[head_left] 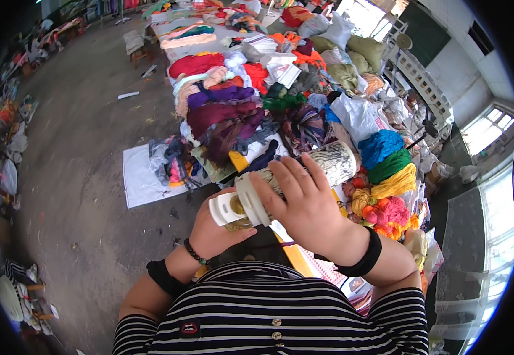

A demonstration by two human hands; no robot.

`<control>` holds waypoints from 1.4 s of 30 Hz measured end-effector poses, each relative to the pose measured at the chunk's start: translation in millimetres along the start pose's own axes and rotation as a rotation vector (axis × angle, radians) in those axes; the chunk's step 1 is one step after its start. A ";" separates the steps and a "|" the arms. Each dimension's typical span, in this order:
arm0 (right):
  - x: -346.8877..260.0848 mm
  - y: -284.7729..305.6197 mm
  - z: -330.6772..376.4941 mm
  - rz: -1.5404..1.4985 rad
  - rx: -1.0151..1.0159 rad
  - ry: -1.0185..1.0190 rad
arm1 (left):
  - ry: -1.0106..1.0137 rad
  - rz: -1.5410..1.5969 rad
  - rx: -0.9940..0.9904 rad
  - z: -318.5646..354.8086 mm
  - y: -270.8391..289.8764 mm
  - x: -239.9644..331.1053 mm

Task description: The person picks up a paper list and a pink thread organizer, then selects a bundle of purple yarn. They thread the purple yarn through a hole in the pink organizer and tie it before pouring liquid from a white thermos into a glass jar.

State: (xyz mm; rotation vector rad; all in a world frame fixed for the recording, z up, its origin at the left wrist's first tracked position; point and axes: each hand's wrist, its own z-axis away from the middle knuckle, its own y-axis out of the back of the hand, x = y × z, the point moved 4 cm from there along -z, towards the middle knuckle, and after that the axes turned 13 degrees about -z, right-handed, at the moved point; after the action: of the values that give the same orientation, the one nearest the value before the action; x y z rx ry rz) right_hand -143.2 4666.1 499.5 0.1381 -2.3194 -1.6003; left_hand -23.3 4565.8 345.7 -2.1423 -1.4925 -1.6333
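Observation:
A drinking bottle (341,164) with a mottled black-and-white body slants across in front of my chest. Its far end points up to the right, and its white collar and top (252,200) face down to the left. My right hand (304,198) is wrapped over the body near the collar. Around the white top end my left hand (218,228) is closed, with its thumb below. Something clear and amber shows within the white top; whether it is liquid in the bottle or in a separate cup I cannot tell.
Heaps of coloured yarn and cloth (221,115) cover the long table ahead. Blue, green and yellow skeins (390,163) lie at the right beside white sacks (357,118). A white sheet with yarn scraps (135,177) is on the floor at left. A stool (135,50) stands farther back.

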 end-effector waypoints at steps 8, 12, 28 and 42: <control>3.8 -3.3 -3.0 0.019 -0.009 0.000 | 0.081 0.182 -0.001 -3.6 0.0 2.0; 5.4 -5.0 -2.7 0.022 -0.001 -0.002 | 0.091 0.184 0.004 -5.5 0.1 3.3; 8.9 -5.8 1.4 0.023 -0.009 -0.019 | 0.106 0.175 0.000 -6.0 -9.3 -2.4; 36.8 -23.6 19.3 -0.568 0.095 -0.323 | 0.096 -0.043 0.019 -7.4 2.0 3.7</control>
State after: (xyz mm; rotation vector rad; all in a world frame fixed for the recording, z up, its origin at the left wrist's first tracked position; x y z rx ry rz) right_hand -186.4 4665.2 479.0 0.6573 -2.7772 -1.8759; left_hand -27.2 4563.1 352.7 -2.0046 -1.5302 -1.7030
